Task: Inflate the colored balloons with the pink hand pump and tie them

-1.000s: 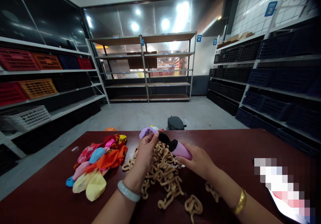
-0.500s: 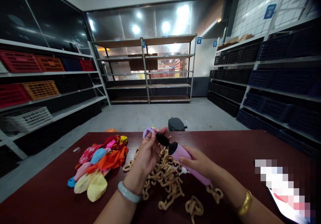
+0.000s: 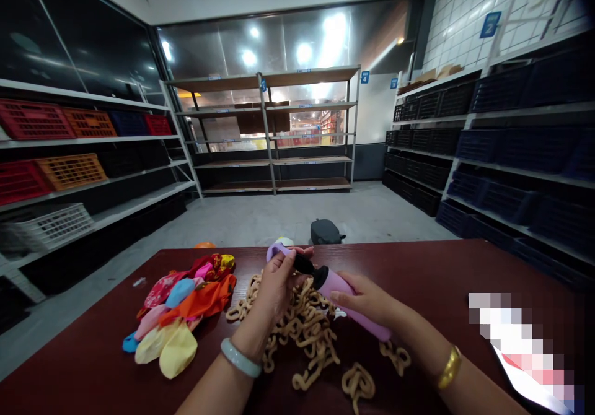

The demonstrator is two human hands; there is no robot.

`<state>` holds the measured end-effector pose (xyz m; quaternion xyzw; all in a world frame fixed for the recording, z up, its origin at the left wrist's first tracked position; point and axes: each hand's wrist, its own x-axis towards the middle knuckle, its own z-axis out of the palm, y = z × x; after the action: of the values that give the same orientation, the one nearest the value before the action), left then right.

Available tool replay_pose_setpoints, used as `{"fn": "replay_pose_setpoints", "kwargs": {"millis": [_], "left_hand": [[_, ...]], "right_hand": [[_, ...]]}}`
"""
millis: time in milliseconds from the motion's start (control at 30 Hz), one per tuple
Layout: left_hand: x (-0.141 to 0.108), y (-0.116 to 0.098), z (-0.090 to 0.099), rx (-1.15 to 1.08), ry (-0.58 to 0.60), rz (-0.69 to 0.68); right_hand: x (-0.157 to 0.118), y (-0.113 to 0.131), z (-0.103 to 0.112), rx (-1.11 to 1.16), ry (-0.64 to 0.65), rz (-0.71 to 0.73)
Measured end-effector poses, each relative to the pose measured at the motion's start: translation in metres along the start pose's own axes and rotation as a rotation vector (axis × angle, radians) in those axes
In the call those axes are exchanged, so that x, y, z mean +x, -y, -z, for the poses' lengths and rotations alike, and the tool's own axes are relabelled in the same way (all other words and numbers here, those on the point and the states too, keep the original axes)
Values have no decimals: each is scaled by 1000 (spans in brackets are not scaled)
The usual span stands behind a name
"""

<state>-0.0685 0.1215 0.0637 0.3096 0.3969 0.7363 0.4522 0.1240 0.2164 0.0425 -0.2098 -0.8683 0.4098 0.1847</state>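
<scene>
My left hand (image 3: 277, 285) pinches a limp lilac balloon (image 3: 275, 251) at the black nozzle of a hand balloon pump (image 3: 367, 322). My fingers cover where balloon and nozzle meet. My right hand (image 3: 365, 294) is wrapped round the pump's lilac barrel, which slants down to the right. Beneath both hands lies a pile of tan, twisted, pretzel-like loops (image 3: 310, 331). Left of them is a heap of flat balloons (image 3: 198, 303) in red, orange, blue, pink and pale yellow.
The dark red table (image 3: 418, 266) spans the foreground, with a white, partly pixelated object (image 3: 520, 365) at its right. A dark grey bin (image 3: 326, 231) stands on the floor beyond. Shelves with crates (image 3: 72, 170) line the left; dark crates (image 3: 493, 148) fill the right-hand shelving.
The left hand has shifted slightly closer to the pump and more of the nozzle is hidden. The view has moved a little. Both hands keep their hold.
</scene>
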Motion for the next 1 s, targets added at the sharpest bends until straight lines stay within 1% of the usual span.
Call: {"fn": "replay_pose_setpoints", "kwargs": {"millis": [67,100,167,233,300,367,500,600,700,900,1000], "left_hand": [[1,4,-1,9,-26,-9],[1,7,-2,-23,-34,-21],[1,13,-5,-155,-49,-60],[1,17,-9,-306,-65,-89],[1,19,-12,-400,-92,-90],[-1,19,-13,-436,-111,-89],[-3,14,-18,-434,-116,-144],[-1,6,-17,-421,-174,-189],[4,-4,-9,-422,-218,-214],[14,-23,21,-459,-203,-267],[18,-33,35,-469,-217,-313]], "right_hand": [[-2,4,-1,-177,-67,-4],[-3,6,-2,-264,-104,-4],[-4,11,-6,-400,-156,3],[-5,14,-12,-480,-184,14],[-4,16,-18,-526,-200,24],[-4,17,-22,-553,-214,31],[-4,19,-28,-567,-229,33],[-2,21,-30,-551,-213,20],[0,21,-31,-533,-190,14],[-1,17,-26,-513,-164,40],[-2,14,-21,-499,-141,38]]}}
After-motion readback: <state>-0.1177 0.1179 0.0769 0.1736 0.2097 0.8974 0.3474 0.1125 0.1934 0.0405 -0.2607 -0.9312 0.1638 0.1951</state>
